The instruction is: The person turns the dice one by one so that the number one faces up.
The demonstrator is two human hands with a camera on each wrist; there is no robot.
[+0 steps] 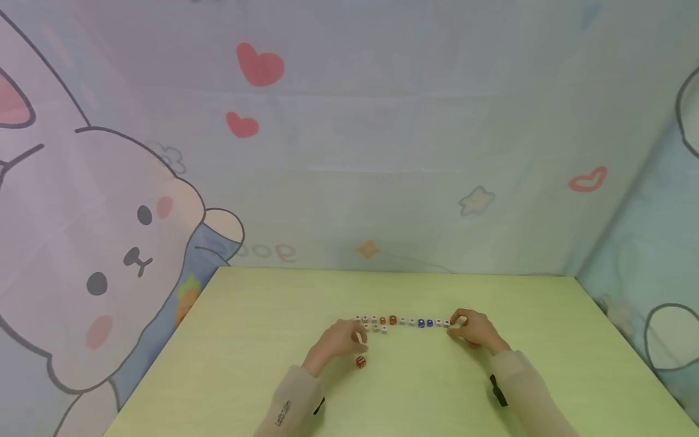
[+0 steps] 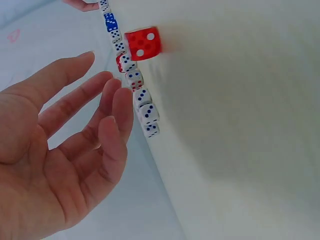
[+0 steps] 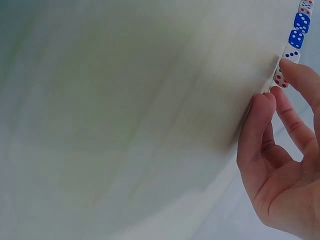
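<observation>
My left hand [image 1: 340, 338] hovers at the left end of a row of small dice, its fingers loosely bent and nothing held. Near it on the table lies a red die [image 1: 360, 362] with white pips, apart from the row; it looks large in the left wrist view. At the row's right end, my right hand [image 1: 476, 332] pinches the last white die [image 3: 281, 80], which shows red pips and is partly covered by the fingertips. Beside that one stand another white die [image 3: 291, 54] and two blue dice [image 1: 425, 323].
Farther left the row holds white dice [image 1: 406, 322] and two orange-red dice [image 1: 388, 320]. Several white dice [image 1: 375, 329] form a short second line in front, partly hidden by my left hand. A reddish patch [image 1: 474, 345] shows under my right hand. A patterned cloth [image 1: 382, 152] hangs behind the yellow-green table [image 1: 262, 340].
</observation>
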